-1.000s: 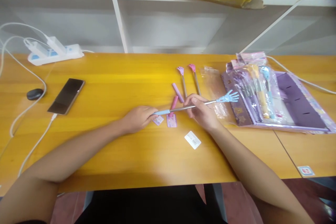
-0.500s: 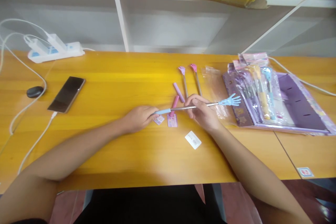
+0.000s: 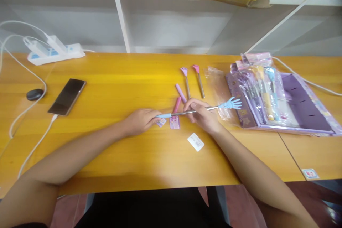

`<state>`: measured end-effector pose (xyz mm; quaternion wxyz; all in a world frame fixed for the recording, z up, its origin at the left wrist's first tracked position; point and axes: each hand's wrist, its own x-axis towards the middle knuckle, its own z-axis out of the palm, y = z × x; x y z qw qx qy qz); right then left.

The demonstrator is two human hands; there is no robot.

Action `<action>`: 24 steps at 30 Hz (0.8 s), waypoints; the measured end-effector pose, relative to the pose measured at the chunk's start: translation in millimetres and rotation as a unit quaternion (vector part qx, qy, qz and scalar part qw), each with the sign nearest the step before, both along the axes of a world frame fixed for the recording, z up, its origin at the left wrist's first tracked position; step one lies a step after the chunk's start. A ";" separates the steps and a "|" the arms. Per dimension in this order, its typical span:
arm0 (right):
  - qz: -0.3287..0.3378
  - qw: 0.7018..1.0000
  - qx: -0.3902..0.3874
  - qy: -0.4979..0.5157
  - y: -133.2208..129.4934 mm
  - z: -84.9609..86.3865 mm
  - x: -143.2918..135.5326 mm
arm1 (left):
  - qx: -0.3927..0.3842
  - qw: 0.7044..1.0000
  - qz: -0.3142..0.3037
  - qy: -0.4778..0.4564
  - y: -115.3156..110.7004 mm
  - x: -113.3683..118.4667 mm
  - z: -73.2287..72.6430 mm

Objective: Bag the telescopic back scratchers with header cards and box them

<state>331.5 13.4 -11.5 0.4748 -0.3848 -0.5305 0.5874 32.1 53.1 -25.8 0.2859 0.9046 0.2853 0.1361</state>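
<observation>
A blue back scratcher (image 3: 230,103) with a metal rod lies across both hands, its hand-shaped head pointing right. My left hand (image 3: 141,121) is closed round the end of its light blue handle. The fingers of my right hand (image 3: 203,114) are wrapped round the rod near the head. Beyond them on the table lie a purple scratcher head (image 3: 184,72) and a pink scratcher head (image 3: 196,68), each on a metal rod. A purple handle (image 3: 180,92) and a pink handle (image 3: 177,104) lie loose beside a small printed card (image 3: 174,122).
A purple display box (image 3: 310,103) at right holds several bagged back scratchers (image 3: 263,96), with a clear plastic bag (image 3: 219,89) beside it. A white label card (image 3: 196,141) lies near me. On the left are a phone (image 3: 67,97), a mouse (image 3: 35,94) and a power strip (image 3: 57,55).
The blue back scratcher's head has shifted slightly left, closer to my right hand. Both hands keep their grip, and the loose parts lie as before.
</observation>
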 end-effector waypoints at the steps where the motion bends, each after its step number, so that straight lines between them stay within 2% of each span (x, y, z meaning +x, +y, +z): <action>1: 0.000 1.000 0.004 0.010 -0.4 -0.7 -2.5 | -0.003 1.000 0.003 -0.001 0.0 -0.3 0.3; 6: -0.005 0.999 0.012 0.039 -3.9 -3.5 -11.2 | 0.000 1.000 0.024 -0.014 0.5 -1.7 -0.6; 12: -0.005 0.999 0.018 0.036 -5.6 -7.2 -11.0 | 0.001 1.000 0.006 -0.021 -1.1 -3.0 -2.6; 20: -0.016 0.999 0.024 0.033 -6.1 -8.0 -15.4 | -0.095 0.994 -0.006 -0.056 -9.7 1.1 7.2; 24: -0.017 1.000 0.017 0.010 -7.0 -4.0 -17.7 | -0.110 0.992 -0.004 -0.055 -13.3 4.1 10.3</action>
